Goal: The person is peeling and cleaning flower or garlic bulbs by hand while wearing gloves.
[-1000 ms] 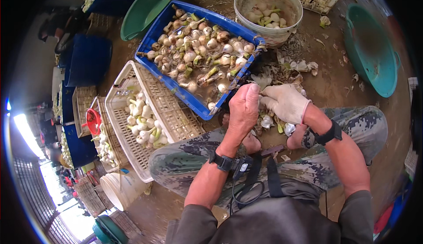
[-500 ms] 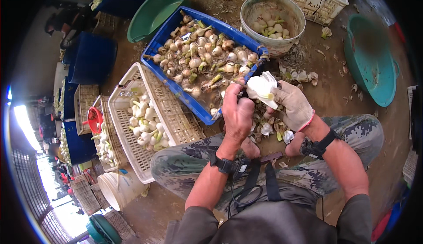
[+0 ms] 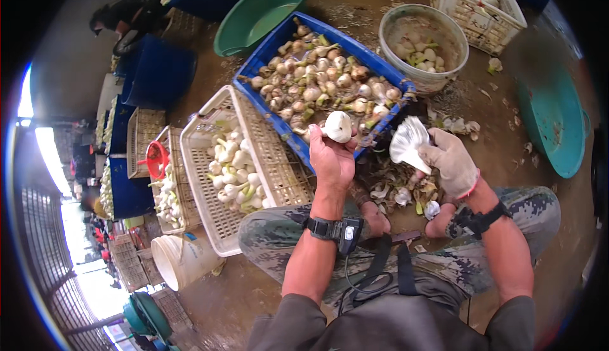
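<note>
Over the near edge of a blue crate (image 3: pixel 266 105) of unpeeled garlic in murky water, my bare left hand (image 3: pixel 333 161) cups a clean white garlic bulb (image 3: pixel 338 128). To its right, my gloved right hand (image 3: pixel 449 164) pinches a clump of white garlic skin (image 3: pixel 406 140), slightly blurred, above a pile of discarded peel (image 3: pixel 396 192) at my feet. Left of the crate, a cream slotted basket (image 3: pixel 193 167) holds white, peeled-looking bulbs with green stems (image 3: pixel 231 173).
A white bucket (image 3: pixel 424 81) with some bulbs and a full crate (image 3: pixel 488 31) stand behind right. Teal tubs (image 3: pixel 254 18) (image 3: pixel 555 142) lie at both sides. Blue bins (image 3: pixel 155 72), baskets, a red basin (image 3: pixel 153 157) and a tipped pail (image 3: pixel 168 262) fill the left, where another person (image 3: pixel 120 18) bends.
The white bulb has come apart from its outer skin: my left hand has turned palm up with the bulb, and my right hand has drawn the skin away to the right.
</note>
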A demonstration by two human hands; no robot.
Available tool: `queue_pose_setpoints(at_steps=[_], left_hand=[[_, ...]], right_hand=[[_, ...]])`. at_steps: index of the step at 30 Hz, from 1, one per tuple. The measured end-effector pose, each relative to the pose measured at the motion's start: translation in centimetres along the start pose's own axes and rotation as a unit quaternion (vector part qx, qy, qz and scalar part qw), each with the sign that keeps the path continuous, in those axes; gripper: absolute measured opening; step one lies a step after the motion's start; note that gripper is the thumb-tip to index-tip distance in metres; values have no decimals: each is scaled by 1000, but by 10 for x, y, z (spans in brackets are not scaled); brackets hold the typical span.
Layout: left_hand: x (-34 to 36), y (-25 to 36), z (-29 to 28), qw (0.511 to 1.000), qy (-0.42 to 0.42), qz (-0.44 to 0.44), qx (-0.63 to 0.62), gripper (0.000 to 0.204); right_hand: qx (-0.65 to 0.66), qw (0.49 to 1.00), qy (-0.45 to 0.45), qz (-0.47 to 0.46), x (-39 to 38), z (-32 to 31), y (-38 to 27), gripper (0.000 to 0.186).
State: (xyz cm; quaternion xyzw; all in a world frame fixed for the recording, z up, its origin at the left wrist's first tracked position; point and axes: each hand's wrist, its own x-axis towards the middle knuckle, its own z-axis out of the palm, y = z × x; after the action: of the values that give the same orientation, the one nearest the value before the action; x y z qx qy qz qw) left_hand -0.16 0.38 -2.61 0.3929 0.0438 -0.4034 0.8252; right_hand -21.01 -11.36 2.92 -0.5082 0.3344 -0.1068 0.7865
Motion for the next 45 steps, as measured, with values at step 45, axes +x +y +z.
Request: queue_pose_setpoints(at_steps=[45], left_hand=[[-7,30,57,870,-227,-102,426,51]], right_hand=[[-310,939,76,-128,14,8,9,24]])
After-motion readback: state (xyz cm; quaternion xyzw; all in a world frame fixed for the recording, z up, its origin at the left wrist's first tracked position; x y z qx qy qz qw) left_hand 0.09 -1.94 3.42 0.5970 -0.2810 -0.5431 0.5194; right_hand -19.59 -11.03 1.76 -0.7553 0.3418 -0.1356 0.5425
